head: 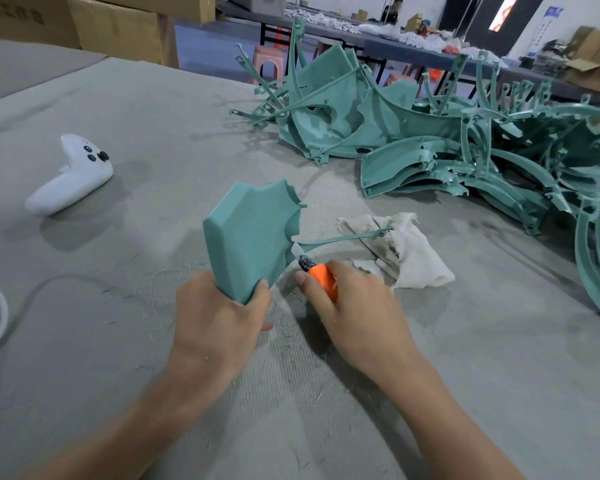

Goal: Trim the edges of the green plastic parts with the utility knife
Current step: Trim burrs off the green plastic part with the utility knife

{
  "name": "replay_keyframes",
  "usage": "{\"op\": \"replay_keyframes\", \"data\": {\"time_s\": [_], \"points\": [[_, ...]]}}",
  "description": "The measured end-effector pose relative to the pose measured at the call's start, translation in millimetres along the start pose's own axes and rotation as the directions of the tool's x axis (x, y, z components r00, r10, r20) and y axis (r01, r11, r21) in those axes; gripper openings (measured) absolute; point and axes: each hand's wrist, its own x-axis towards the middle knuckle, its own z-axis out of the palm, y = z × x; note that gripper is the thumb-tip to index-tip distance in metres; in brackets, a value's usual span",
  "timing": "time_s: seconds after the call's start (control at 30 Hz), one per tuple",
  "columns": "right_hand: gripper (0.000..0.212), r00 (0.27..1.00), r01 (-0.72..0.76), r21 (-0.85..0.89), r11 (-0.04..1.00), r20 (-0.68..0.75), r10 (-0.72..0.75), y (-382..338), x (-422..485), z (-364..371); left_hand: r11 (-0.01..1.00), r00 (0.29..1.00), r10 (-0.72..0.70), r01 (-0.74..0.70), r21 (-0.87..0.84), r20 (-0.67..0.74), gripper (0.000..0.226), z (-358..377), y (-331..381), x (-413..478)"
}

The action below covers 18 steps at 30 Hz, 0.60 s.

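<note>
A grey felt-covered counter (118, 306) fills the frame, its surface strewn with fine pale shavings toward the front edge. Along its far right side sprawls a heap of green plastic parts (430, 150), curved panels and ribbed arcs tangled together, reaching from the back edge down the right edge. Over the front middle of the counter, one green part (250, 233), a flat panel with a scalloped upper end, is held off the felt, standing almost upright with its long axis running up and away from the person. The left hand (219, 323) grips its lower corner, fingers curled round it. The right hand (357, 313), just beside it to the right, is wrapped around an orange utility knife (321, 277), index finger lying along the handle, the blade aimed up and to the left so its tip meets the panel's right-hand edge. A crumpled off-white cloth (413, 258) lies just beyond the right hand; a white handheld controller (71, 178) rests well apart, near the left edge. From where blade meets plastic, a thin green strip (343, 239) trails rightward over the cloth. The edge to be worked faces the knife hand, so the cut looks set to run along that right side, lengthwise with the panel, while the left hand steadies it from below.
</note>
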Motion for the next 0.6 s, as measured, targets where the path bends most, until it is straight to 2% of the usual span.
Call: {"op": "replay_keyframes", "data": {"time_s": [0.4, 0.6], "points": [[0.048, 0.999, 0.016, 0.028, 0.999, -0.029, -0.015, 2.0, 0.4, -0.8, 0.997, 0.997, 0.066, -0.064, 0.042, -0.031, 0.023, 2.1, -3.1, 1.4], [0.049, 1.000, -0.009, 0.067, 0.998, -0.020, 0.011, 0.3, 0.9, -1.5, 0.984, 0.989, 0.134, -0.125, 0.124, -0.067, 0.030, 1.2, -3.4, 0.2]]}}
